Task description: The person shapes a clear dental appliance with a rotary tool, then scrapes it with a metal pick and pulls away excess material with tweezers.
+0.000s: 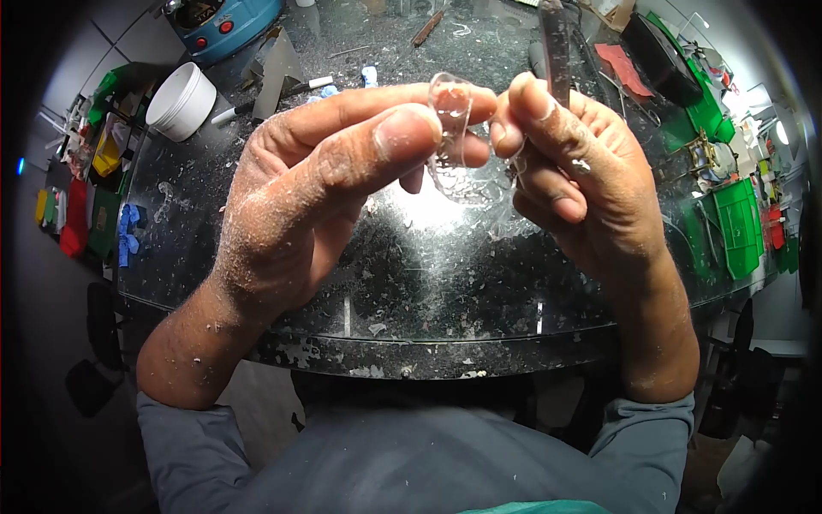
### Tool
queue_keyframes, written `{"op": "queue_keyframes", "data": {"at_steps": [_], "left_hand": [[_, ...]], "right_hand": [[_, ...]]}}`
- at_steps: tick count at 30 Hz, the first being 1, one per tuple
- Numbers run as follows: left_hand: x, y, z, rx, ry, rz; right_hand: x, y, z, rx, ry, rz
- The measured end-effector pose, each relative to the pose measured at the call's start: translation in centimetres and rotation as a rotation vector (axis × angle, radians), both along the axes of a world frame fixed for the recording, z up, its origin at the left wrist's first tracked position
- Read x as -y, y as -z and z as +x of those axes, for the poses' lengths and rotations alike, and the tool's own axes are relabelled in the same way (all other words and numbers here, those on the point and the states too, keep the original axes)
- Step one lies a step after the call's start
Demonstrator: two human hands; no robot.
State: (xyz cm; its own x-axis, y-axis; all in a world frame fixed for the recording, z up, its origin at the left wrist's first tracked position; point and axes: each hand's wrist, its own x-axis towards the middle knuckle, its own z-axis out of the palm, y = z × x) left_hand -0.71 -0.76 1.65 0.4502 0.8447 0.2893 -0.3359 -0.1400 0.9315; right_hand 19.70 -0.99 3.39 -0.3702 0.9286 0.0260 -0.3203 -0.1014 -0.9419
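My left hand (317, 176) pinches a clear, curved plastic piece (449, 128) between thumb and fingers, raised above the bench. In my right hand (586, 154) is a dark-handled tool (556, 51), its handle sticking up past the thumb and its working end mostly hidden by the fingers. The right fingertips are close beside the right edge of the plastic piece. Pale dust and small flakes cover both hands.
Shavings lie scattered over the dark speckled bench (411, 300). A white tub (181, 101), a marker (233, 114) and a blue machine (227, 26) stand to the left. Green bins (738, 227) and a red sheet (623, 70) are on the right.
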Motion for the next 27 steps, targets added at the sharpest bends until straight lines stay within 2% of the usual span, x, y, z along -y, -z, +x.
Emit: {"op": "queue_keyframes", "data": {"at_steps": [8,11,12,13,14,16,17,18,19,20,22,23,24,26,27], "left_hand": [[0.3,0.0,0.4,0.066,0.044,-0.074],[0.6,-0.3,0.9,0.146,-0.037,-0.137],[0.2,-0.2,0.6,0.095,0.010,-0.022],[0.0,-0.2,0.5,0.043,0.057,0.094],[0.5,-0.5,0.5,-0.072,-0.080,0.146],[0.5,-0.1,0.5,-0.233,-0.303,0.436],[0.4,-0.2,0.3,-0.233,-0.303,0.435],[0.3,-0.3,0.1,-0.387,-0.403,0.655],[0.3,-0.5,-0.1,-0.541,-0.502,0.875],[0.4,-1.0,-0.4,-0.540,-0.502,0.876],[0.9,-2.3,-0.7,-0.792,-0.511,1.177],[1.2,-2.4,-0.4,-0.760,-0.531,1.085],[1.1,-2.3,-0.5,-0.759,-0.530,1.085],[0.9,-2.1,-0.8,-0.751,-0.532,1.155],[1.0,-2.2,-0.9,-0.751,-0.534,1.154]], "right_hand": [[0.0,0.0,0.2,0.063,-0.062,0.007],[-0.1,0.4,0.1,0.095,-0.024,0.093],[-0.2,0.3,0.1,0.096,-0.024,0.093],[-0.2,0.1,0.0,0.130,0.075,0.106],[-0.2,0.0,0.0,0.164,0.175,0.118],[-0.5,0.3,0.7,0.175,0.171,0.169],[-0.7,0.3,0.9,0.129,0.178,0.204],[-0.8,0.3,1.0,0.083,0.184,0.239],[-0.5,-0.3,0.0,0.050,0.139,0.397],[-0.5,-1.0,-1.8,0.051,0.139,0.398],[-0.5,-3.1,-6.1,-0.090,1.028,0.035],[-0.1,-1.9,-3.1,0.033,0.704,0.230],[-0.7,-0.5,-0.3,0.034,0.705,0.229],[-2.5,1.5,3.3,-0.304,-0.147,0.408],[-2.2,1.4,2.6,-0.349,-0.070,0.433]]}}
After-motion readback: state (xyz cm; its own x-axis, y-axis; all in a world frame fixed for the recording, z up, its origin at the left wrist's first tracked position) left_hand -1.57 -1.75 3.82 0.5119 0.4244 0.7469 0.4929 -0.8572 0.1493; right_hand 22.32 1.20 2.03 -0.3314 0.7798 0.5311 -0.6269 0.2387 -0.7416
